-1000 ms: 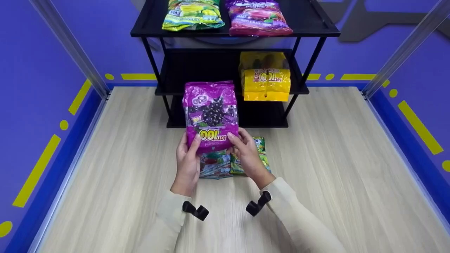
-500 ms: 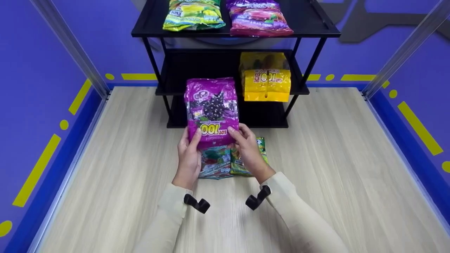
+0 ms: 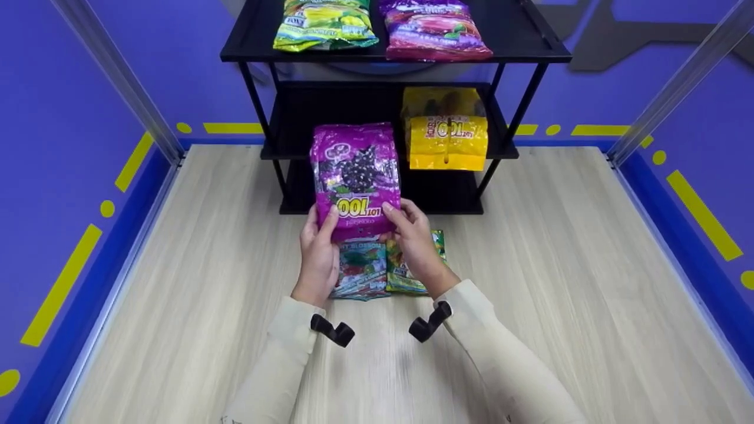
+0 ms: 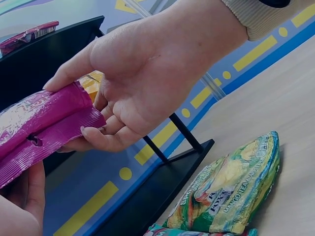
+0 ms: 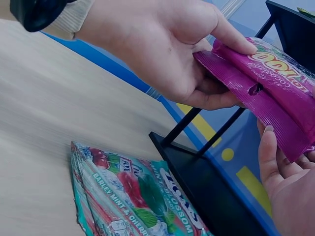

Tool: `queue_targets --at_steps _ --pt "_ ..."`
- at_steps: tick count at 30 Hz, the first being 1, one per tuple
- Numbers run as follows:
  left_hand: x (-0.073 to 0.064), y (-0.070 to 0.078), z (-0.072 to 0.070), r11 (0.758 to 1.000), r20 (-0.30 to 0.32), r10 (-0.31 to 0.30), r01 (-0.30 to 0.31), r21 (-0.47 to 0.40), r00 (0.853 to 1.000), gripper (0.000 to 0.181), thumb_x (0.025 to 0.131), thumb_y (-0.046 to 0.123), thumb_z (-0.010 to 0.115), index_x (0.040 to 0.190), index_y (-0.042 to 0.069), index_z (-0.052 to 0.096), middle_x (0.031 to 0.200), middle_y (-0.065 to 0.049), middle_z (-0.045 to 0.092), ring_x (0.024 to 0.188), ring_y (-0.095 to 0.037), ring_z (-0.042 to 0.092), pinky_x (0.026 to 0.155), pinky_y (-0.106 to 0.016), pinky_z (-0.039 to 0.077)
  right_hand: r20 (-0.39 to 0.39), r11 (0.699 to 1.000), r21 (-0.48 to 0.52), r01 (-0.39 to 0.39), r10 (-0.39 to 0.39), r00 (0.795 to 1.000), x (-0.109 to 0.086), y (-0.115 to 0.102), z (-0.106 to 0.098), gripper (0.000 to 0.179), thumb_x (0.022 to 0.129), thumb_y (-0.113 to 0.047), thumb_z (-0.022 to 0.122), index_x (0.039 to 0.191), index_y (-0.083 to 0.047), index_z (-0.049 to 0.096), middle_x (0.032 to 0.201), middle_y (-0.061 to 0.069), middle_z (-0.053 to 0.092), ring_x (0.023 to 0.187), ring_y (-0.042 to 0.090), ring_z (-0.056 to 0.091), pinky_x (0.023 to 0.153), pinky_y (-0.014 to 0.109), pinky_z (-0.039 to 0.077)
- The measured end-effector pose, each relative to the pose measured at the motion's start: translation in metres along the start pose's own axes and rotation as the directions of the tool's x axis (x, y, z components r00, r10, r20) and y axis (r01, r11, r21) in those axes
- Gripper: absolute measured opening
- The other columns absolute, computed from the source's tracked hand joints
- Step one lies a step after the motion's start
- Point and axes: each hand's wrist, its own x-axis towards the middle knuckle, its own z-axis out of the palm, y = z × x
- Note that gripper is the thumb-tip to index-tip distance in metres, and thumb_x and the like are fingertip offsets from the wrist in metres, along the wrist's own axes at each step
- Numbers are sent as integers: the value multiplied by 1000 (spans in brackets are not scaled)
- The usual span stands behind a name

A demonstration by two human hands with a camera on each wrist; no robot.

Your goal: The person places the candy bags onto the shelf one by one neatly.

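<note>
In the head view, a purple candy bag (image 3: 356, 171) with a blackberry print is held up by both hands before the middle shelf. My left hand (image 3: 320, 253) grips its near left corner, thumb on the front and fingers beneath. The near right corner is pinched the same way by my right hand (image 3: 416, 244). The wrist views show the bag's crimped edge and hanging hole, with curled fingers under it. Below the hands, a teal barley mint candy bag (image 5: 142, 191) and a green-yellow mango tea candy bag (image 4: 226, 187) lie side by side on the table, partly covered in the head view.
A black three-tier rack (image 3: 336, 126) stands at the back. Its top tier holds a green-yellow candy bag (image 3: 325, 25) and a purple-red one (image 3: 435, 29). On the middle tier's right side sits a yellow candy bag (image 3: 447, 141). Blue walls (image 3: 65, 147) enclose the wooden table (image 3: 559, 282).
Both hands have moved slightly forward, toward the rack, carrying the purple candy bag. More of the teal bag shows beneath them. The bags on the rack have stayed put.
</note>
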Motion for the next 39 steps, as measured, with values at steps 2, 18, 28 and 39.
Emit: queue_targets --at_steps 2,18,28,39 --pt "1 1 1 1000 0 3 -3 -2 1000 47 99 24 55 143 18 40 133 -5 50 123 -18 52 107 -28 44 -4 1000 6 -6 6 1000 2 -1 0 33 99 -26 53 126 -7 53 109 9 59 88 19 60 71 26 56" --pt "7 9 4 999 -14 -22 22 28 1000 49 98 27 56 143 18 40 133 -6 51 121 -19 54 106 -29 45 -52 996 79 -45 49 997 7 -9 11 34 99 -28 54 125 -6 53 109 10 58 82 17 59 72 24 54" --pt "8 12 2 998 0 -38 38 41 999 45 97 29 58 138 15 45 128 -7 55 115 -19 57 100 -29 49 -77 988 140 -60 71 994 7 -10 16 31 99 -30 54 121 -8 53 105 7 61 80 15 58 70 24 52" --pt "2 7 -4 998 38 -32 30 46 999 45 96 27 60 135 8 49 123 -10 60 104 -18 64 81 -29 59 -110 969 240 -53 81 991 9 -12 21 26 100 -28 53 116 -8 53 99 5 64 72 12 58 68 23 48"
